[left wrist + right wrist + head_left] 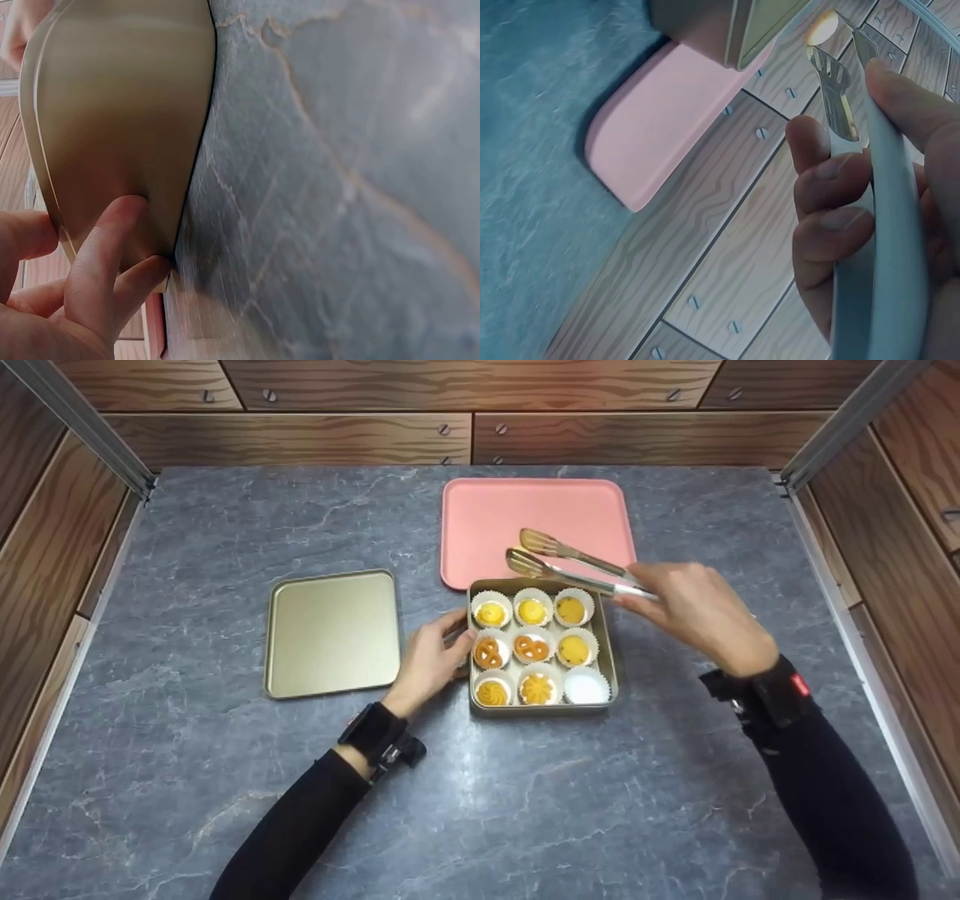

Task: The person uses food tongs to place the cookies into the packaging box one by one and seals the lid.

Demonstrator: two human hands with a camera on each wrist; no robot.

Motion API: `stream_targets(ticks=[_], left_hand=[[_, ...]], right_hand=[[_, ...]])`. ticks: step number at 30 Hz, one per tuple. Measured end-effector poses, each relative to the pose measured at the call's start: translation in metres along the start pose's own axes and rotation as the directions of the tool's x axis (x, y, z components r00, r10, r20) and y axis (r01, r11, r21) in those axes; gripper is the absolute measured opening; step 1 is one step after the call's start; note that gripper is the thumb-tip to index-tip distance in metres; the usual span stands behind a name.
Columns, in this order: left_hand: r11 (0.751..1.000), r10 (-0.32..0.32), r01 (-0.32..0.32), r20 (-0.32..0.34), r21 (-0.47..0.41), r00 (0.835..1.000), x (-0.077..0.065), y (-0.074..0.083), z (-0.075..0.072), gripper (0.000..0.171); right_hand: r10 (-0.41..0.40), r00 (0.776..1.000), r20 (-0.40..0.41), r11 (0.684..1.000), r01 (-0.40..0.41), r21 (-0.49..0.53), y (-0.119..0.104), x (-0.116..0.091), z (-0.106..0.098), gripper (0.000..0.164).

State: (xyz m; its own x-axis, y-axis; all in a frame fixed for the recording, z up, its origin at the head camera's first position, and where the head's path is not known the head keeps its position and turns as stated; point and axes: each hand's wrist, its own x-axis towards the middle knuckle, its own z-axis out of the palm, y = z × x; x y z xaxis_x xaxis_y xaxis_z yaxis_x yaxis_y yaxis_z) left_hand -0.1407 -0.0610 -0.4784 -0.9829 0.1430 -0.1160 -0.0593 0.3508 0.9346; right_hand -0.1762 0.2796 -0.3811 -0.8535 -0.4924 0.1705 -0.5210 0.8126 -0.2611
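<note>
A square gold tin [541,711] stands in the middle, filled with white paper cups of yellow cookies and pretzels. Its front right paper cup [586,687] shows only bare white paper. My left hand [433,660] touches the tin's left side; in the left wrist view its fingertips [124,214] press the wall near a corner. Metal tongs [585,577] with pale handles are gripped in my right hand [701,611], above the back edge of the tin. A small round yellowish cookie [825,28] shows between the tong tips.
Behind the tin lies a pink tray [480,521], partly overlapped by the tongs in the head view. The flat gold lid [334,634] rests on the grey marbled table [450,810] at the left. Wood-patterned panels [337,439] border the table's back and sides.
</note>
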Motion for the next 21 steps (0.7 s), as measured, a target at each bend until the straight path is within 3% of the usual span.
stream_targets(ticks=[5,14,21], left_hand=[[0.999,-0.011,0.011,-0.004,-0.031,1.000,-0.001,0.000,0.000,0.052],[0.999,-0.017,0.018,0.008,-0.046,1.000,-0.001,0.001,0.001,0.053],[0.999,-0.015,0.015,0.003,-0.039,1.000,-0.001,0.001,-0.001,0.052]], right_hand=[[-0.018,1.000,-0.016,1.000,0.017,-0.018,0.003,-0.018,-0.002,0.032],[-0.044,0.999,-0.013,0.999,0.044,-0.029,0.008,-0.045,-0.005,0.022],[-0.040,0.999,0.014,0.999,0.040,-0.024,0.013,-0.062,-0.012,0.034]])
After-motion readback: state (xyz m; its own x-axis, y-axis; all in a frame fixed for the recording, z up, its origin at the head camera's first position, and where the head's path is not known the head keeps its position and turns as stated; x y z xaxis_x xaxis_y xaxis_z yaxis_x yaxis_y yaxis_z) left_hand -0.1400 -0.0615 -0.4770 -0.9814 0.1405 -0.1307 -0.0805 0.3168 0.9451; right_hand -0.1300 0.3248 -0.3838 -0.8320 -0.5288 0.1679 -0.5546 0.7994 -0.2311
